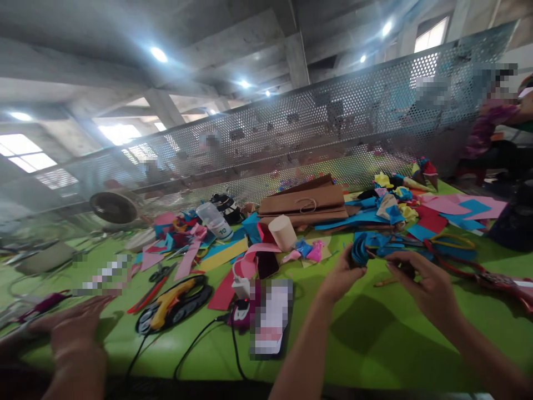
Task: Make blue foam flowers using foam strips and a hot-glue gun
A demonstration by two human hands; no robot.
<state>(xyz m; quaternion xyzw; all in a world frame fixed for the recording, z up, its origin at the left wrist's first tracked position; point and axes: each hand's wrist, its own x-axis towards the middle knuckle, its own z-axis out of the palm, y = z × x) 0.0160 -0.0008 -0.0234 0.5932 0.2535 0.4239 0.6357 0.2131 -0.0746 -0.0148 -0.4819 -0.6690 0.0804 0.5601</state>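
Observation:
My left hand [345, 272] is closed around a blue gathered paper piece [360, 250], held upright above the table. To its right, my right hand [416, 272] has its fingers bent into a pinch close to the blue piece. A thin dark bit shows between the two hands, but what the right fingers grip is too small to make out. Below them lies a small brownish stick [385, 283] on the green table [375, 355]. Blue paper strips [381, 241] are just behind my hands.
Another person's hands [79, 322] rest at the left. A yellow-black glue gun [175, 303], scissors [160, 272], a phone [272, 316] and corded plugs [241, 314] lie between us. A white roll [283, 232], plastic cup [214, 221] and brown sheets [302, 203] stand behind, before a perforated metal screen [266, 133].

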